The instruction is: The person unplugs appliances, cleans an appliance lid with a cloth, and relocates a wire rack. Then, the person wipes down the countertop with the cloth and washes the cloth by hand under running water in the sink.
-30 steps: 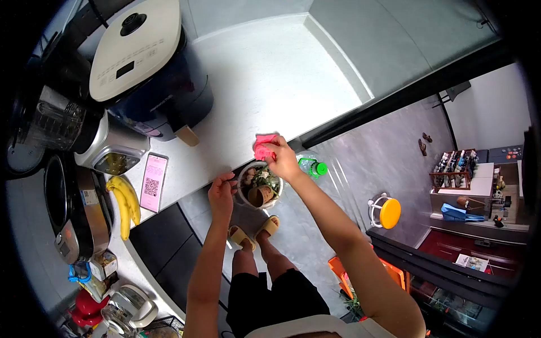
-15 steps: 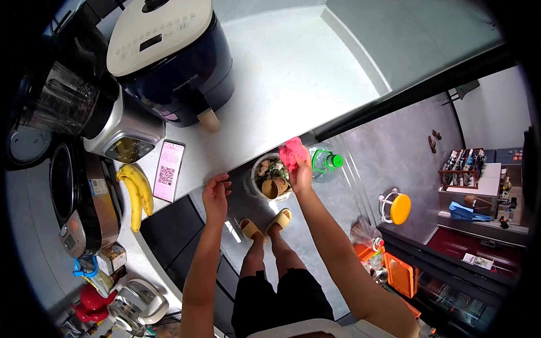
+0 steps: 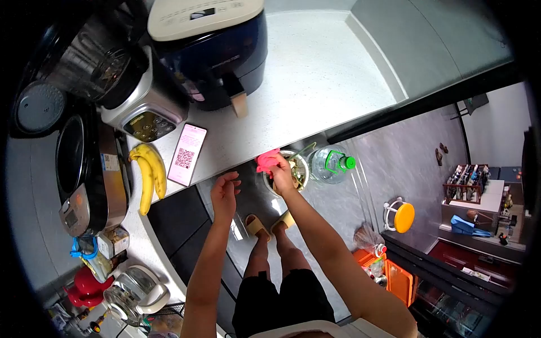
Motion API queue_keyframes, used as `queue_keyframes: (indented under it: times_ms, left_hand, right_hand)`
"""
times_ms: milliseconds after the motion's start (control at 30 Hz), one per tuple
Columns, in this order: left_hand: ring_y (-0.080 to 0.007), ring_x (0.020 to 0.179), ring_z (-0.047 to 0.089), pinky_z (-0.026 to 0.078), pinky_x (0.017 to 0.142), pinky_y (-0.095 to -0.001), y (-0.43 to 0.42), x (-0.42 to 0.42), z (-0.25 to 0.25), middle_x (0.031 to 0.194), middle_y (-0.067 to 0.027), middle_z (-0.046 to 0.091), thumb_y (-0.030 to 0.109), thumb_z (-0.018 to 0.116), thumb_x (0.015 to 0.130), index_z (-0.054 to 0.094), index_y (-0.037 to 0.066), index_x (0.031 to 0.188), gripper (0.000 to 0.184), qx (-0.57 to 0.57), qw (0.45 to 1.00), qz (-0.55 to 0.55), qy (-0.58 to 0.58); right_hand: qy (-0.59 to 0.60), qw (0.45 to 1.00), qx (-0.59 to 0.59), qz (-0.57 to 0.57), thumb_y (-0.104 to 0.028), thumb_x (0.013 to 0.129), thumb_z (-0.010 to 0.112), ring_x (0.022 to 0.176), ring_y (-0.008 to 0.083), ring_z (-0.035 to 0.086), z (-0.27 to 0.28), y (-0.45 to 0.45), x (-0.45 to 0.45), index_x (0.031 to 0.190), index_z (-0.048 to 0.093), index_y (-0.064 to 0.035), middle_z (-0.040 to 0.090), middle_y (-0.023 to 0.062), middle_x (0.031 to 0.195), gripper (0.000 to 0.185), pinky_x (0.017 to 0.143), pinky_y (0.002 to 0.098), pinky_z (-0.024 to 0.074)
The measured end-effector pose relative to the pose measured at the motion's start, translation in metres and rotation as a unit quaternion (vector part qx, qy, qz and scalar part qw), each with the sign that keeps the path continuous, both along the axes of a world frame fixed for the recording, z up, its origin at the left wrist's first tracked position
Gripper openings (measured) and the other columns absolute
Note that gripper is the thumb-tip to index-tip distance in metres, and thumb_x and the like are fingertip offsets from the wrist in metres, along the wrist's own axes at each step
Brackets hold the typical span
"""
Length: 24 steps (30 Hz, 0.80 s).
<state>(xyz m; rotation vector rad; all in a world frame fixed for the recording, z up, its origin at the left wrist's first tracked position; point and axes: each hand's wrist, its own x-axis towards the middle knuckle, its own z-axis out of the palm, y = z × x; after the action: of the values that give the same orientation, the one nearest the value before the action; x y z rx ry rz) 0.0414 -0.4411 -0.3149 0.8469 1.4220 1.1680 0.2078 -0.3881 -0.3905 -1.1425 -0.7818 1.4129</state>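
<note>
Holding the left hand (image 3: 225, 194) empty, fingers loosely curled and apart; to its 2 o'clock, bunching the pink cloth (image 3: 266, 160) by the 10 o'clock side of the bin (image 3: 306, 176), near the edge of the desk (image 3: 315, 73), and pointing its loose folds toward 10 o'clock, too crumpled for a clear long axis. Clamping the right hand (image 3: 283, 179) on that cloth, ideally gripping lightly but securely and gathering stray folds clear of the rim, with the bottle (image 3: 324, 163) sitting just beside the bin, around 3 o'clock.
</note>
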Motion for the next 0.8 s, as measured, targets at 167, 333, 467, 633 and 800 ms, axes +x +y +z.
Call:
queue_keyframes:
  times_ms: [167,333,467,633,800]
  left_hand:
    - [-0.0091,0.08,0.056,0.044,0.062,-0.0207,-0.017,-0.023,0.009,0.098,-0.0013,0.058,0.005,0.039,0.089,0.057,0.006,0.097,0.02,0.002,0.999,0.034,-0.002]
    - [-0.009,0.079,0.056,0.044,0.062,-0.0208,-0.038,-0.043,0.015,0.098,-0.0012,0.058,0.003,0.039,0.088,0.057,0.007,0.098,0.021,0.02,0.998,0.05,-0.016]
    - [-0.0089,0.079,0.056,0.045,0.062,-0.0206,-0.054,-0.048,0.029,0.098,-0.0014,0.058,0.001,0.039,0.087,0.057,0.007,0.098,0.022,0.039,0.997,0.071,-0.004]
    - [-0.0101,0.079,0.057,0.045,0.063,-0.0213,-0.092,-0.045,0.048,0.098,-0.0021,0.058,0.0,0.039,0.086,0.058,0.006,0.097,0.023,0.042,0.988,0.147,0.004]
    - [-0.0108,0.077,0.057,0.046,0.063,-0.0231,-0.163,-0.025,0.059,0.095,-0.0034,0.059,-0.002,0.039,0.084,0.058,0.003,0.096,0.024,0.022,0.954,0.299,-0.026]
  right_hand:
    - [-0.024,0.977,0.006,0.21,0.014,0.073,0.042,0.077,0.0151,0.059,-0.017,0.005,0.003,0.091,0.059,-0.0001,0.06,0.0057,0.085,0.029,0.065,0.0239,0.0473]
    - [-0.463,0.843,0.064,0.268,-0.006,0.066,0.053,0.081,0.0312,0.057,-0.015,-0.015,0.012,0.09,0.062,-0.0091,0.058,0.0171,0.089,0.026,0.071,0.0366,0.0465]
    - [-0.532,0.819,-0.053,0.209,-0.013,0.065,0.053,0.083,0.0325,0.058,-0.016,-0.032,0.013,0.094,0.063,-0.01,0.059,0.0193,0.088,0.031,0.072,0.0374,0.0474]
    - [0.112,0.929,-0.323,0.144,-0.006,0.076,0.044,0.086,0.0307,0.059,0.005,-0.046,-0.015,0.11,0.052,0.0014,0.059,0.0165,0.1,0.036,0.079,0.0393,0.0483]
    - [0.356,0.793,-0.329,0.369,-0.007,0.081,0.039,0.102,0.0305,0.052,0.07,-0.083,-0.053,0.118,0.043,0.0015,0.052,0.0165,0.113,0.038,0.091,0.0389,0.0415]
